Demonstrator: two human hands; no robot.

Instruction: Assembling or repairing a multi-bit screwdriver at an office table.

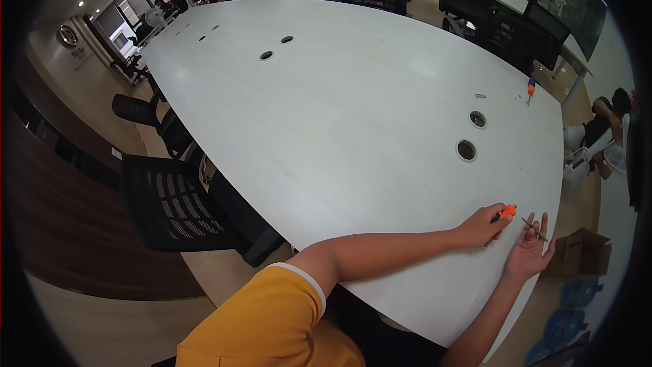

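My left hand (481, 228) is closed around an orange and dark-blue handle (506, 212) that looks like a screwdriver's. It is just above the table's near right part. Beside it my right hand (528, 255) is turned palm up with several fingers stretched out. A thin metal shaft (536, 230), like a screwdriver blade, lies across those fingers, apart from the handle. How firmly the fingers grip it is hard to see. Farther off, near the table's right edge, lies another orange and blue screwdriver (531, 88). Small metal pieces (480, 96), perhaps screws, are left of it.
The long white table (353, 129) has round cable holes (466, 150) on its right and far parts. Black mesh chairs (180, 204) stand along the left and far sides. To the right are a cardboard box (581, 253), blue water bottles (566, 326) and a person (604, 129).
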